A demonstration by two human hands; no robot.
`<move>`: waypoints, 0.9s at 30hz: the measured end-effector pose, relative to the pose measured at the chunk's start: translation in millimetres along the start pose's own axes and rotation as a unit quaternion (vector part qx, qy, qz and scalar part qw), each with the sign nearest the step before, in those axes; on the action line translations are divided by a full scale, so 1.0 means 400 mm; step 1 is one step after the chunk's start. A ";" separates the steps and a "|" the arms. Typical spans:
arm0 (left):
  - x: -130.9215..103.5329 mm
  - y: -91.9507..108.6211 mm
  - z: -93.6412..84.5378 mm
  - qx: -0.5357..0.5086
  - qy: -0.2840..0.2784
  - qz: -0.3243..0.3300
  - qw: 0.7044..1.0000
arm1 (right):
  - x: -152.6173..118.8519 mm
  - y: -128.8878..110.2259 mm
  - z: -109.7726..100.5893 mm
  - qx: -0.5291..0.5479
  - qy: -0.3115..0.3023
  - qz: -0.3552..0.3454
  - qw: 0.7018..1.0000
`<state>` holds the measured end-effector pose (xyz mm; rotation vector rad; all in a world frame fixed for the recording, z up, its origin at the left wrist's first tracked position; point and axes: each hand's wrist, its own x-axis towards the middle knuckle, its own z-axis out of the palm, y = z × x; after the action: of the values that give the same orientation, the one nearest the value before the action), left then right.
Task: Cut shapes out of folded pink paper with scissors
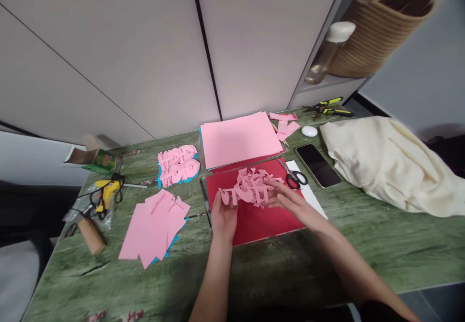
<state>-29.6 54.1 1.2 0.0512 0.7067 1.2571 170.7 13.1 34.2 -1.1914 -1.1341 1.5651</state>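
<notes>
Between my hands, above a red sheet (269,225), is a pink paper cutout (247,196) with curved and barred shapes. My left hand (224,215) holds its left end, fingers closed on it. At its right end my right hand (290,203) has its fingers stretched out and apart, close to the cutout's edge; whether they touch it is unclear. Behind the cutout a heap of pink paper scraps (254,177) lies on the red sheet. Black-handled scissors (296,179) rest at the sheet's upper right, over a white sheet (312,198).
Pink sheets (240,138) lie at the back; pink cutouts (178,164) and loose pink sheets (152,230) are left. A pen (205,201) lies beside the red sheet. A phone (317,165), white cloth (385,162) and pliers (330,108) are right, a yellow glue gun (108,193) far left.
</notes>
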 end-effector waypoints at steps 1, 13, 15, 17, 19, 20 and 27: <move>0.001 -0.007 0.000 0.017 -0.002 0.014 1.000 | 0.003 0.002 0.018 0.033 0.007 0.001 0.999; -0.030 0.042 0.005 0.154 -0.168 -0.093 0.969 | 0.025 -0.055 0.048 0.018 0.005 -0.047 0.999; -0.034 0.036 0.004 0.185 -0.177 -0.140 0.956 | 0.016 -0.052 0.053 -0.024 -0.014 -0.048 0.998; -0.037 0.022 0.002 0.225 -0.179 -0.152 0.946 | 0.016 -0.045 0.062 -0.068 -0.025 -0.043 0.996; -0.040 0.006 0.001 0.278 -0.178 -0.138 0.934 | 0.020 -0.036 0.070 -0.098 -0.018 -0.045 0.994; -0.040 0.000 0.002 0.307 -0.178 -0.127 0.926 | 0.023 -0.031 0.073 -0.104 -0.009 -0.048 0.993; -0.033 -0.015 0.010 0.363 -0.108 -0.005 0.925 | 0.043 0.019 0.075 0.002 0.001 -0.002 1.000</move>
<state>-24.3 41.9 8.2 0.7830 0.9441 0.9017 137.3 22.9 27.5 -1.1865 -1.1317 1.5620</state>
